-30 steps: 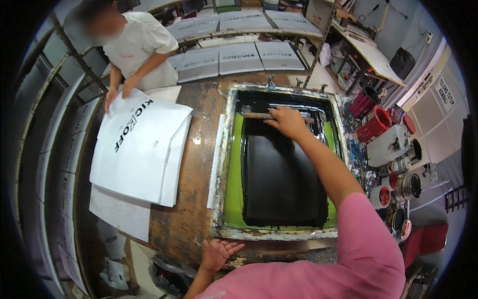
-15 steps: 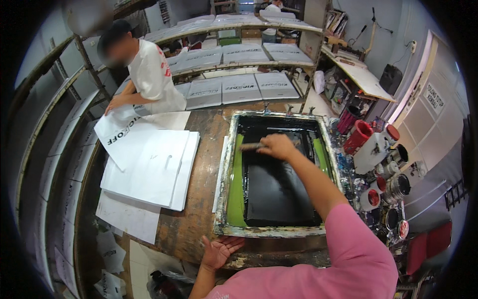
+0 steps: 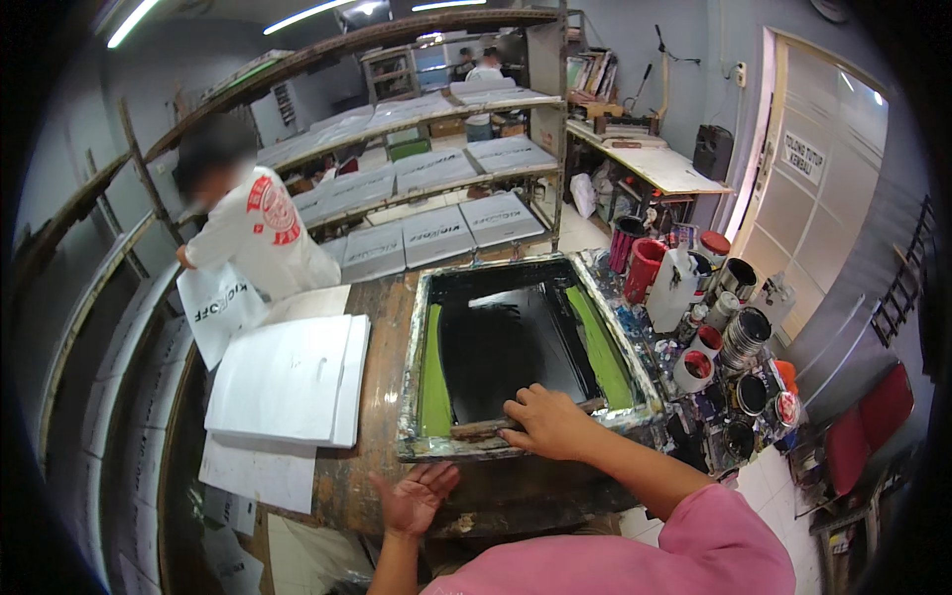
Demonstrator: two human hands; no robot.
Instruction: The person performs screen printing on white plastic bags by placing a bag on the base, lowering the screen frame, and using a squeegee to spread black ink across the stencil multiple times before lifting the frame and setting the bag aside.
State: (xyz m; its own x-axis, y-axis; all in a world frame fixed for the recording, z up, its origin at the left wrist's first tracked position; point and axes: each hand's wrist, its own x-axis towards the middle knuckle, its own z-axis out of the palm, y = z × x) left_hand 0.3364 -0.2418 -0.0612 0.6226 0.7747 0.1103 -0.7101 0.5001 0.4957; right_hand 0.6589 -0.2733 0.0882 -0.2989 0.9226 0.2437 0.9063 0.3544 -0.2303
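My right hand (image 3: 550, 424) is closed around the wooden handle of a squeegee (image 3: 476, 428), which lies across the near end of a screen printing frame (image 3: 416, 347). Glossy black ink (image 3: 501, 352) coats the mesh, with green strips down both sides. My left hand (image 3: 421, 498), palm up with fingers spread, is at the frame's near left edge and holds nothing. Whether its fingertips touch the frame is unclear. Left of the frame lies a stack of white sheets (image 3: 283, 382) on the wooden table (image 3: 382, 327).
Ink pots and cans (image 3: 746, 337) crowd the table's right side, with a white jug (image 3: 674, 288) among them. A co-worker (image 3: 268, 233) at the far left holds a printed white sheet (image 3: 220, 309). Racks (image 3: 486, 178) of printed sheets stand behind. A red chair (image 3: 873, 421) is at right.
My right hand has drawn the squeegee from the far part of the frame to its near end. The co-worker has moved the printed sheet away from the stack, leftward. The view has tilted up.
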